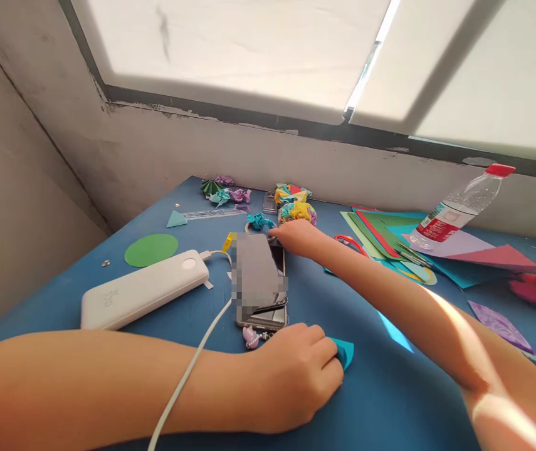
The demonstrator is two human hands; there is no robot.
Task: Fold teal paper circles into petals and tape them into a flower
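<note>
My left hand (303, 376) lies low in the middle of the blue table, its fingers closed around a piece of folded teal paper (345, 354), which sticks out on the right. Farther off, my right hand (298, 238) is stretched out past the phone (256, 275), with its fingers drawn together at the phone's top right corner. A thin ring-like loop (247, 229) and a crumpled teal paper (260, 220) lie by its fingertips. Whatever those fingers pinch is hidden. A small purple charm (251, 337) hangs from the phone's near end, beside my left hand.
On the left lie a white power bank (145, 289), its cable (190, 369) crossing my left forearm, and a green paper circle (151, 250). Crumpled paper balls (297, 212) sit at the back. At right, a plastic bottle (458, 210) leans over coloured paper sheets (488, 257).
</note>
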